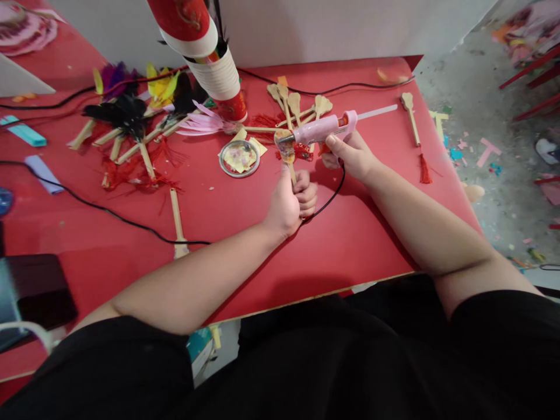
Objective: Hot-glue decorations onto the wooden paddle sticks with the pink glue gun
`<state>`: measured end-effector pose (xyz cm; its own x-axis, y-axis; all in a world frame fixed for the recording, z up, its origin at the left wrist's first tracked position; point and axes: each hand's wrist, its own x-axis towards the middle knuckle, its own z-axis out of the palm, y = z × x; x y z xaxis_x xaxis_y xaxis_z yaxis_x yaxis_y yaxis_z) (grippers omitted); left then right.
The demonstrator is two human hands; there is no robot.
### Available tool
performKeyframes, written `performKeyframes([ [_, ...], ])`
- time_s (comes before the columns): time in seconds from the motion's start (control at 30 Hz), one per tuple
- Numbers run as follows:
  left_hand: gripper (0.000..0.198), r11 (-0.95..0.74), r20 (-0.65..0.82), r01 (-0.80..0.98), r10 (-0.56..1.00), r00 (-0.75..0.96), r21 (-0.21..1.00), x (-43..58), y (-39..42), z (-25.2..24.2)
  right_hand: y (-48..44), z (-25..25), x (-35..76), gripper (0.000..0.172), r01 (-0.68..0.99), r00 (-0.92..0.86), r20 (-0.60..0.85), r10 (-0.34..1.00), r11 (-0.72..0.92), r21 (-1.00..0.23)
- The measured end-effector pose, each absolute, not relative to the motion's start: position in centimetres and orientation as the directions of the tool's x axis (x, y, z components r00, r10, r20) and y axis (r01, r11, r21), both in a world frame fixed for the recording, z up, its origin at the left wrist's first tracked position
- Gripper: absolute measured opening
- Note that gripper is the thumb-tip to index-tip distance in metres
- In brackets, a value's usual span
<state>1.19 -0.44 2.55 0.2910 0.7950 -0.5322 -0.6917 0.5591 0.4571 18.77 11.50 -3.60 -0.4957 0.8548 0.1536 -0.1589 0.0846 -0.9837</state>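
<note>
My left hand [295, 198] is closed around the handle of a small wooden paddle-shaped stick [287, 153], held upright with its patchy brown and whitish head on top. In my right hand [347, 154] is a pink hot glue gun [318, 129], its trigger side under my fingers. The gun's metal nozzle points left and meets or nearly meets the paddle head; contact cannot be told. A translucent glue stick [378, 111] juts from the gun's back. Left of the paddle lies a round metal lid [240, 165] with yellowish scraps and glue on it.
Behind the gun lie several wooden paddles [294, 104] with red tassels. Feathered sticks [126, 119] are heaped at left, near stacked paper cups [216, 76]. One tasselled paddle [410, 114] lies far right, another [176, 216] by my left forearm. Black cords [109, 216] cross the red table [245, 256].
</note>
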Motion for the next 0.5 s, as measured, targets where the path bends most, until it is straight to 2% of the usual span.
performKeyframes([
  [0.5, 0.066, 0.550, -0.517, -0.685, 0.806, 0.287, 0.478, 1.18, -0.42, 2.49, 11.83, -4.01, 19.04, 0.070, -0.150, -0.509, 0.163, 0.845, 0.100, -0.984],
])
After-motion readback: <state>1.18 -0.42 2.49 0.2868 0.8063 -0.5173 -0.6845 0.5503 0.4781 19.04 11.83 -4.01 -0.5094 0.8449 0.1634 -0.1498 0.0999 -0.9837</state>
